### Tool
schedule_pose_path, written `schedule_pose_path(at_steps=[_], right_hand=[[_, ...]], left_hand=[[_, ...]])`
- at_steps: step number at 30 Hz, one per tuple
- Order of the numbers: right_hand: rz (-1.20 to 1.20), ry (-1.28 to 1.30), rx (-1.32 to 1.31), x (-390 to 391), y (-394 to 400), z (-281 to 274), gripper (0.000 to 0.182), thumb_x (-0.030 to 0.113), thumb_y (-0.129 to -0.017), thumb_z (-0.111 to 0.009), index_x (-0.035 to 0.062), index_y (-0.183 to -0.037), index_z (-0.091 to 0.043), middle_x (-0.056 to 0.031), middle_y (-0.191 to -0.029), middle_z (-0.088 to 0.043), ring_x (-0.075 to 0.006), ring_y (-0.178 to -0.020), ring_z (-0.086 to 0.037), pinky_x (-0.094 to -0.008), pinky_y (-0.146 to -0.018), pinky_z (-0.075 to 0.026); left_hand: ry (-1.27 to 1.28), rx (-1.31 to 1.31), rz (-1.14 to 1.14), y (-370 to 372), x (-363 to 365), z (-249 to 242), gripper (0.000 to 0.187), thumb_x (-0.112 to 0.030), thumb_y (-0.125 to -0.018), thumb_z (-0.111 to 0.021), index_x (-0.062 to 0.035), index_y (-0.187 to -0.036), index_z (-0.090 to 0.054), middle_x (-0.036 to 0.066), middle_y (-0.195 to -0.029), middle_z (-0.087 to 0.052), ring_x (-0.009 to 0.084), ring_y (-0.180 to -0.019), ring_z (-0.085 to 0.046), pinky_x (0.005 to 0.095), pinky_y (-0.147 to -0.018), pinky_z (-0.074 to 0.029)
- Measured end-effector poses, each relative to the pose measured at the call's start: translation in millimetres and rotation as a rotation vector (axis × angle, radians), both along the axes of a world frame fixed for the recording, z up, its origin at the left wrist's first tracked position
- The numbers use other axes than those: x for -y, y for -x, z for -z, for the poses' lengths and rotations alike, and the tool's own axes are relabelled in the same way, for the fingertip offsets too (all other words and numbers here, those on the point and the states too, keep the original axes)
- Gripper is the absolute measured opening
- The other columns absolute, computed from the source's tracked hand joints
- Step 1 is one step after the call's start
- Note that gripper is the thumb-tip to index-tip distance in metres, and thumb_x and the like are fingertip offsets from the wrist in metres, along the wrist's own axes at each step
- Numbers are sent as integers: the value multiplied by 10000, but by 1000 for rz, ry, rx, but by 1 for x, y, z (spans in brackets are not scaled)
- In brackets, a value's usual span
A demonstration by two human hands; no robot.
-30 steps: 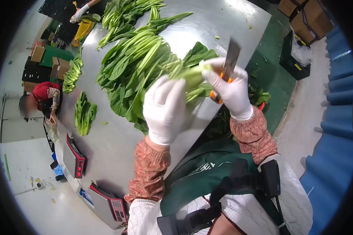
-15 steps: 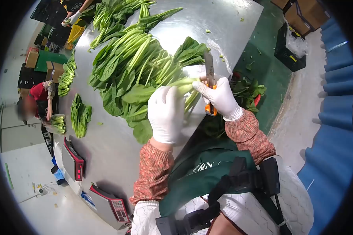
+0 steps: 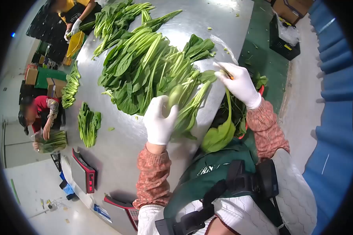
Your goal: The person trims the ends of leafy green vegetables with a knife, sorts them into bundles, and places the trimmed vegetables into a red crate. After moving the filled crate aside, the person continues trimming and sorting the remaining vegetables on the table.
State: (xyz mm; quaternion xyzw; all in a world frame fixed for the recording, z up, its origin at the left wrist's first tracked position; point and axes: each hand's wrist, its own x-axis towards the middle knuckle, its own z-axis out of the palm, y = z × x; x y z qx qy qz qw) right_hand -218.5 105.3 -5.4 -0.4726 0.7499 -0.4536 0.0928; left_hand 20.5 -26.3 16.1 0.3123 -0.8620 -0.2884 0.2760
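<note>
My left hand (image 3: 159,120), in a white glove, is curled with thumb and fingers around a motion-blurred green stalk (image 3: 175,96). It sits at the near edge of a big heap of leafy greens (image 3: 139,68). In my white-gloved right hand (image 3: 239,83) is a knife (image 3: 228,74); a bit of its orange handle shows between the fingers, and its blade is foreshortened. Below that hand a single large leaf (image 3: 219,138) hangs stem up, past the table edge. Several pale stalks (image 3: 195,101) lie between my two hands.
The metal table (image 3: 121,135) also bears a small bunch of greens (image 3: 89,124) and two red-edged scales (image 3: 84,170). At the left a person (image 3: 47,111) handles bagged greens; another person (image 3: 76,17) stands at the far end. Loose leaves fill a red-rimmed container (image 3: 242,135) beside the table.
My hands have drawn apart, the right one up and to the right with the knife turned. A single leaf now hangs below it. The person at left has the bagged greens lifted nearer.
</note>
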Motion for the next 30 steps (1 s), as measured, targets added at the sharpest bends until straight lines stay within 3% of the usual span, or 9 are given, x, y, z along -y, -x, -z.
schedule_pose_path(at_steps=[2,5,11,20,24,25,27,29,30], right_hand=[[98,-149,-370,-1,-4,10,500,27,-802,-611,142,-1289,-618,-102,-1050,-680,-309,-844,-667,-352,-730,-550],[-31,-46,-137,-1,-39,-11,544,-7,-780,-593,142,-1303,-616,-135,-1090,-686,-288,-922,-693,-334,-787,-571],[-153,52,-70,2,-55,-9,412,41,-831,-664,92,-1240,-659,-176,-951,-705,-291,-763,-704,-344,-694,-564],[-179,77,-5,-12,-7,11,452,15,-822,-667,83,-1267,-623,-176,-902,-704,-310,-780,-712,-358,-682,-566],[-59,-89,-1,-8,13,31,410,34,-837,-652,94,-1242,-636,-164,-887,-709,-306,-767,-709,-358,-672,-559],[-13,-140,-61,-4,20,46,330,73,-883,-632,63,-1213,-645,-160,-830,-707,-275,-725,-712,-341,-646,-547],[55,-194,305,2,59,108,285,115,-930,-609,28,-1200,-642,-151,-741,-684,-213,-660,-697,-323,-619,-529],[134,-234,332,-6,80,115,275,137,-971,-579,-8,-1199,-630,-114,-665,-648,-140,-620,-659,-299,-616,-511],[180,-162,342,-7,88,116,237,162,-966,-579,5,-1129,-649,-128,-693,-670,-190,-639,-684,-330,-614,-520]], left_hand=[[-168,-24,94,-2,1,1,246,-61,-812,-722,-32,-1032,-617,44,-874,-633,143,-739,-583,280,-700,-501],[-437,11,115,3,-8,-5,266,-45,-854,-665,-6,-1109,-597,20,-968,-645,84,-837,-583,252,-774,-497],[-567,-58,61,15,-27,-2,286,-28,-871,-637,6,-1150,-584,50,-1051,-648,87,-941,-598,248,-854,-493],[-364,-21,27,78,-42,3,274,-65,-809,-768,12,-1028,-622,67,-911,-685,82,-814,-611,253,-756,-515],[-167,-25,66,95,-43,15,297,-90,-799,-759,-6,-1061,-646,147,-892,-684,235,-797,-680,315,-767,-527],[-268,-28,45,95,-45,13,295,-93,-803,-757,-6,-1062,-646,149,-900,-687,232,-800,-682,313,-768,-528],[-456,-46,10,97,-45,6,291,-99,-810,-752,-6,-1065,-646,153,-916,-694,226,-805,-686,307,-770,-529],[-485,-46,-49,94,-41,0,230,-21,-857,-692,-1,-1078,-631,28,-920,-678,76,-822,-608,234,-772,-501],[-474,-43,-69,92,-36,-1,234,-12,-858,-676,-2,-1084,-618,26,-911,-673,83,-814,-612,235,-763,-502]])
